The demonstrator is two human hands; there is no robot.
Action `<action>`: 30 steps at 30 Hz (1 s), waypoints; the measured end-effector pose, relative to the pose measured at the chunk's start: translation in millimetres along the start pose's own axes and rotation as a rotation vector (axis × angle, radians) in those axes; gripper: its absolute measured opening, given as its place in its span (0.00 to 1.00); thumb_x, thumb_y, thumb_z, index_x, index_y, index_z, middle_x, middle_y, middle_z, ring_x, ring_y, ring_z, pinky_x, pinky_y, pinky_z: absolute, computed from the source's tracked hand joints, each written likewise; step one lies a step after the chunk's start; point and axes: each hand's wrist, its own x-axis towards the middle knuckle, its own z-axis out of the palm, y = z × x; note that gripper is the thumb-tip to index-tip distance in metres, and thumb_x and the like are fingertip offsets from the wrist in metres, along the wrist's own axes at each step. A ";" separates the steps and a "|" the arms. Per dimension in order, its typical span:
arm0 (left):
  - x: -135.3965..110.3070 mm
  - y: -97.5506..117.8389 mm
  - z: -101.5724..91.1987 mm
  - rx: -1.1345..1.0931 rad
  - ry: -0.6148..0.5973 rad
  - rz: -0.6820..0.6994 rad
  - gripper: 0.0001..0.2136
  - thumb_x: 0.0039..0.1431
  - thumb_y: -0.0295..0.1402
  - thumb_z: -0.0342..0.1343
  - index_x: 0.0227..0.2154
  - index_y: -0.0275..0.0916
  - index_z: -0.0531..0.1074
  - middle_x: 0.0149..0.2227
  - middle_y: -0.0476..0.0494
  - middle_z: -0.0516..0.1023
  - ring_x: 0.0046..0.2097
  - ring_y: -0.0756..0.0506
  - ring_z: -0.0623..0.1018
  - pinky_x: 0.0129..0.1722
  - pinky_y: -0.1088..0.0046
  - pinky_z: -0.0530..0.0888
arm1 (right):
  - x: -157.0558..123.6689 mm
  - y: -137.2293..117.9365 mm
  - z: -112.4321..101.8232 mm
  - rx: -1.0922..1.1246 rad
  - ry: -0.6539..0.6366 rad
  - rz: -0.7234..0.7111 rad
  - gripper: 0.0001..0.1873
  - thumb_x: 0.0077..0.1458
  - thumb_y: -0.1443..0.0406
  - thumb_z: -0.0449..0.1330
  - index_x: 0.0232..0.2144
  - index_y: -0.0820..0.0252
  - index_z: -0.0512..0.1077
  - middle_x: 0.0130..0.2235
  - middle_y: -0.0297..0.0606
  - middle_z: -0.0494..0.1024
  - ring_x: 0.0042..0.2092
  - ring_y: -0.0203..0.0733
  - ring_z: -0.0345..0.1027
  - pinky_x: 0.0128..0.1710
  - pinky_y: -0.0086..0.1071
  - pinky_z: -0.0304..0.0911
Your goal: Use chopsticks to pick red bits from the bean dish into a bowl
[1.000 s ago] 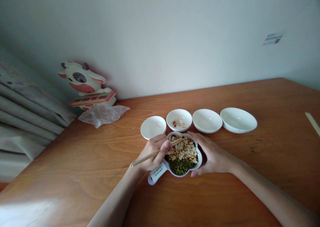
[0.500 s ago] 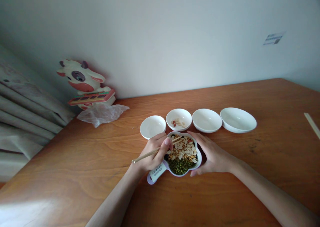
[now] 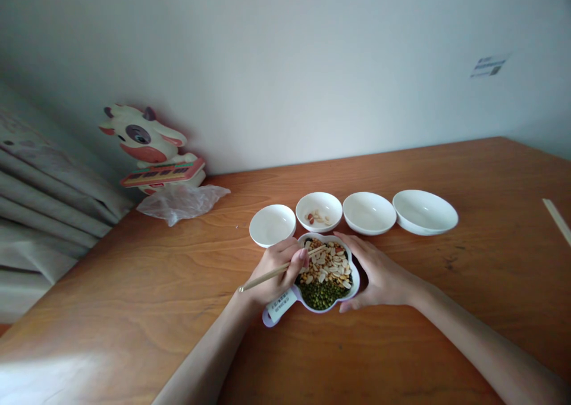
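Near 4 bowls [image 3: 369, 214], 2 hands [image 3: 277, 269] hold 2 chopsticks [image 3: 264, 278] and 1 dish [image 3: 355, 279].

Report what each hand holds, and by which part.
The left hand grips the chopsticks partway along, nearer their tips; the right hand cups the handled bowl around its right side.

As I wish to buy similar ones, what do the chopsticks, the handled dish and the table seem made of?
Chopsticks: probably wood or bamboo, matte, by their pale tan color. Handled dish: likely smooth plastic, judging by its lavender lobed rim. Table: wood or veneer, satiny; grain and reflection show.
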 end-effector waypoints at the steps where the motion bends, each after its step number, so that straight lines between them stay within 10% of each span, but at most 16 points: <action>1: -0.2 0.0 0.2 0.002 0.007 0.011 0.26 0.87 0.40 0.39 0.32 0.40 0.74 0.31 0.45 0.79 0.33 0.46 0.77 0.36 0.70 0.74 | -0.2 0.7 0.4 0.000 -0.001 0.007 0.81 0.40 0.36 0.83 0.83 0.42 0.43 0.79 0.57 0.63 0.76 0.78 0.62 0.73 0.71 0.63; 20: -0.4 -10.5 2.6 -0.012 0.386 0.023 0.24 0.87 0.37 0.43 0.33 0.39 0.76 0.31 0.45 0.78 0.33 0.47 0.78 0.37 0.71 0.75 | -1.1 4.7 0.5 -0.016 -0.007 0.000 0.80 0.40 0.34 0.82 0.82 0.44 0.45 0.78 0.58 0.63 0.75 0.80 0.63 0.72 0.73 0.64; 30: 11.5 -3.9 3.1 0.060 0.222 -0.176 0.27 0.86 0.48 0.43 0.34 0.40 0.76 0.34 0.44 0.77 0.35 0.44 0.76 0.37 0.68 0.73 | -2.2 7.4 1.0 -0.033 -0.016 -0.007 0.80 0.42 0.35 0.82 0.83 0.44 0.43 0.78 0.57 0.64 0.75 0.79 0.63 0.73 0.73 0.64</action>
